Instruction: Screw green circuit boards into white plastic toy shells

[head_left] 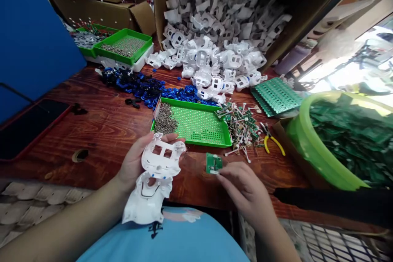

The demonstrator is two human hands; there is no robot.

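Note:
My left hand (132,159) is closed around the upper edge of a white plastic shell (161,161), whose inner side with two square openings faces up. The shell's lower part hangs over my lap. Between the thumb and fingers of my right hand (244,184) is a small green circuit board (214,163), held just to the right of the shell and apart from it. Beyond both hands lies a green tray (199,123) with a heap of small screws (165,118) at its left end.
Wired boards (242,125) are piled beside yellow-handled pliers (273,141). A green tub (307,131) of boards stands right. Blue parts (147,90) and many white shells (208,57) lie behind the tray. A phone-like dark panel (30,127) lies left, near a table hole (80,155).

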